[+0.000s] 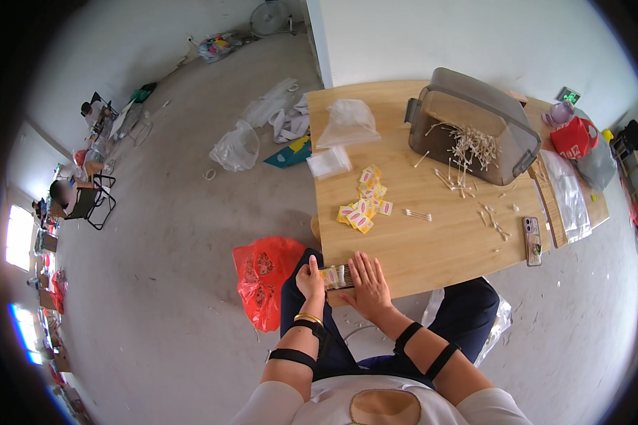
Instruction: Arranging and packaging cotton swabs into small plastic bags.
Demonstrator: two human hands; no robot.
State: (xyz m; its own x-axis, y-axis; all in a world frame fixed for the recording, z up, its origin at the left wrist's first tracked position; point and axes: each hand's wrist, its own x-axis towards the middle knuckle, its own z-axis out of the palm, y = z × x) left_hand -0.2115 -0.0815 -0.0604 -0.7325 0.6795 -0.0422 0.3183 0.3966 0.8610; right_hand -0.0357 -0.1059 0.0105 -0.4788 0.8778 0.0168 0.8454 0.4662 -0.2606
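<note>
At the table's near edge my left hand (310, 279) grips the left end of a small row of cotton swabs (338, 276), its thumb pointing up. A dark, narrow-slotted edge shows around the swabs; whether it is a box or a tray I cannot make out. My right hand (367, 285) lies flat over the right end, fingers stretched out and close together. Beyond my hands is a loose pile of small yellow and white printed cards (365, 202). A few loose cotton swabs (418, 214) lie side by side right of the cards.
A tipped grey translucent bin (468, 92) spills cotton swabs onto the wooden table (404, 251). Clear plastic bags (349, 122) lie at the back left. A phone (532, 241) rests at the right edge. A red plastic bag (266, 280) hangs by my left leg. People sit farther left.
</note>
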